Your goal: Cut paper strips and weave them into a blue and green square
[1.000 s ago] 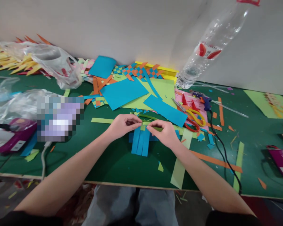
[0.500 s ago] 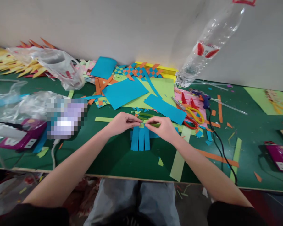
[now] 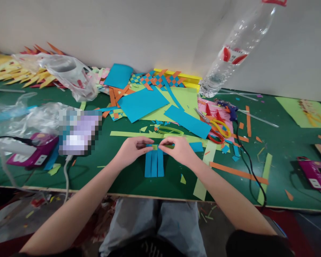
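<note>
My left hand and my right hand meet over a blue paper piece cut into strips that lies on the green table. Both hands pinch a light green paper strip that runs across the top of the blue strips. The fingers of each hand are closed on it. Part of the blue piece is hidden under my hands.
Blue and green paper sheets and woven paper pieces lie behind. Red and yellow scissors, a glue gun with a black cord and a clear plastic bottle are at right. Plastic bags and purple devices are at left.
My hands and the blue strip piece have moved slightly toward me and left; the blue strips now lie closer together. The view shifted a little.
</note>
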Available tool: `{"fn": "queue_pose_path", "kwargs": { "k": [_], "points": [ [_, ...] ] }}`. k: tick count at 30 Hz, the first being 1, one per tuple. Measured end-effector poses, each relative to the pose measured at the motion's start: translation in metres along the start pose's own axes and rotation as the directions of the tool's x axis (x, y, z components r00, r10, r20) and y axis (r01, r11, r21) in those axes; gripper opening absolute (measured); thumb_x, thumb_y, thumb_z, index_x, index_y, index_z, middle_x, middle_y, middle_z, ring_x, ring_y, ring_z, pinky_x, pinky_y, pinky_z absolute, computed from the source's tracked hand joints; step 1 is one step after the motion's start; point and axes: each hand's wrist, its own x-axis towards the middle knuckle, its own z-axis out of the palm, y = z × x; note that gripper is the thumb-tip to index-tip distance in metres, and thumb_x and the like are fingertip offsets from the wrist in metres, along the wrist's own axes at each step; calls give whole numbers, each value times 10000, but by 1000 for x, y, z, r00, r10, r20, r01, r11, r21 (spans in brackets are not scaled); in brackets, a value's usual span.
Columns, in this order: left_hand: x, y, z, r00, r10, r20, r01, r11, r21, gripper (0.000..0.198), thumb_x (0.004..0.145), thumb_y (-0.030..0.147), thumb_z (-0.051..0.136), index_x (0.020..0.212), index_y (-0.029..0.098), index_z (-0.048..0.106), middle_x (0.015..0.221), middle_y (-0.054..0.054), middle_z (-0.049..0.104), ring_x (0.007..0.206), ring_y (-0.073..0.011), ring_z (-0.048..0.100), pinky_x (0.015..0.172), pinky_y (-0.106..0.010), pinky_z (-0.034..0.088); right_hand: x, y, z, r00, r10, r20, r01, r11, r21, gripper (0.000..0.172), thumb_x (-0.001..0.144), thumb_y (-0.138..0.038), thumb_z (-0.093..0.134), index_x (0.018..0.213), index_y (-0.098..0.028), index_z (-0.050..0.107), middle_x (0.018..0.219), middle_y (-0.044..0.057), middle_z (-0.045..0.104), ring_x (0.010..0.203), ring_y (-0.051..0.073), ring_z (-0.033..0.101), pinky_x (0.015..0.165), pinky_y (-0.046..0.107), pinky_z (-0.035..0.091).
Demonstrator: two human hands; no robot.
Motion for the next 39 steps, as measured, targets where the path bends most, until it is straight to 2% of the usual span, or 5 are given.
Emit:
{"fn": "queue_pose_path", "kwargs": {
  "k": [7, 11, 16, 24, 39],
  "points": [
    [-17, -1, 1, 939, 336, -77, -232, 781, 579, 186, 884, 304, 585, 982, 192, 696, 973, -49, 736, 901, -218, 681, 822, -362, 541, -8, 10, 10, 972, -235, 0, 217, 898, -383, 144, 878, -312, 625, 829, -197, 697, 851, 36, 711, 893, 221, 580, 823, 402, 411],
    [-11, 5, 2, 839, 542, 46, -355, 483, 800, 214, 929, 245, 508, 1022, 157, 680, 976, -77, 730, 939, -250, 663, 834, -407, 511, -5, 14, -1, 950, -313, -13, 274, 850, -451, 264, 917, -388, 559, 1008, -168, 673, 1003, 69, 694, 973, 227, 555, 825, 381, 404],
    [5, 7, 4, 792, 565, 232, -466, 313, 828, 217, 937, 255, 501, 951, 145, 687, 899, -79, 714, 875, -243, 647, 761, -389, 497, -2, 20, -25, 915, -400, 51, 361, 757, -545, 203, 930, -327, 546, 934, -193, 698, 891, 54, 683, 906, 205, 549, 793, 363, 361],
    [9, -4, 6, 742, 588, 324, -585, 329, 742, 296, 933, 379, 514, 1074, 158, 652, 1008, -96, 681, 952, -230, 617, 821, -376, 438, -11, 43, -35, 876, -429, 219, 465, 638, -613, 273, 953, -364, 498, 958, -217, 728, 891, 62, 669, 916, 202, 544, 845, 379, 344],
    [12, -5, 4, 743, 527, 413, -613, 286, 737, 311, 900, 457, 553, 1026, 183, 630, 1108, -89, 650, 1039, -244, 599, 925, -414, 373, -7, 49, -26, 922, -378, 80, 333, 674, -659, 273, 972, -296, 446, 1025, -175, 686, 872, 60, 693, 864, 206, 594, 815, 369, 402]
  ]
}}
